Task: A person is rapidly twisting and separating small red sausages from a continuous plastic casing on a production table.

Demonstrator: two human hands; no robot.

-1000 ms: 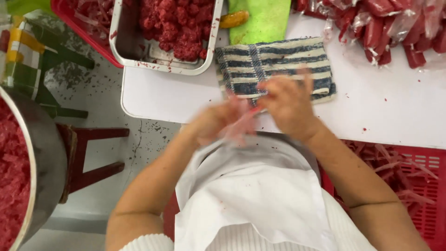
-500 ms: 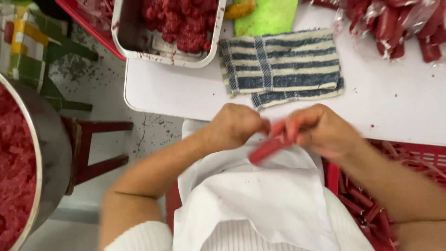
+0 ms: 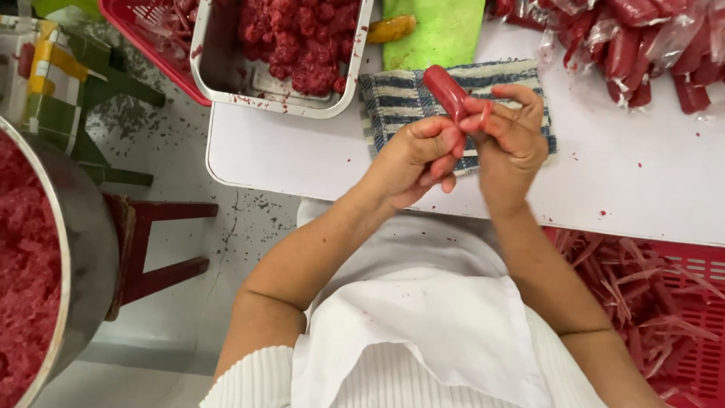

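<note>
- Both forearms reach forward from the white apron (image 3: 423, 332), bare below ribbed white sleeves, and meet over the near edge of the counter (image 3: 302, 155).
- The left hand (image 3: 414, 160) is curled, knuckles up, its fingers bent round the lower end of a sausage (image 3: 447, 92).
- The right hand (image 3: 512, 136) stands beside it, touching it, with thumb and fingertips pinched on the same end; the index finger arches above.
- The sausage is a short, smooth, glossy red roll, tilted up and away to the left, its rounded tip over the cloth (image 3: 400, 98).
- Both hands are closed narrowly on the sausage; neither lies flat or wide.
- The cloth is a ribbed, blue-and-white striped towel lying flat on the counter, just under the hands.
- The counter is smooth and white with rounded corners and a few red specks.
- A metal tray (image 3: 226, 72) of lumpy red mince sits at the far left of the counter.
- A pile of wrapped sausages (image 3: 649, 38) in clear film lies far right.
- A big steel bowl (image 3: 83, 257) of mince stands at the left.
- A red crate (image 3: 680, 302) of strips is below the counter on the right.
</note>
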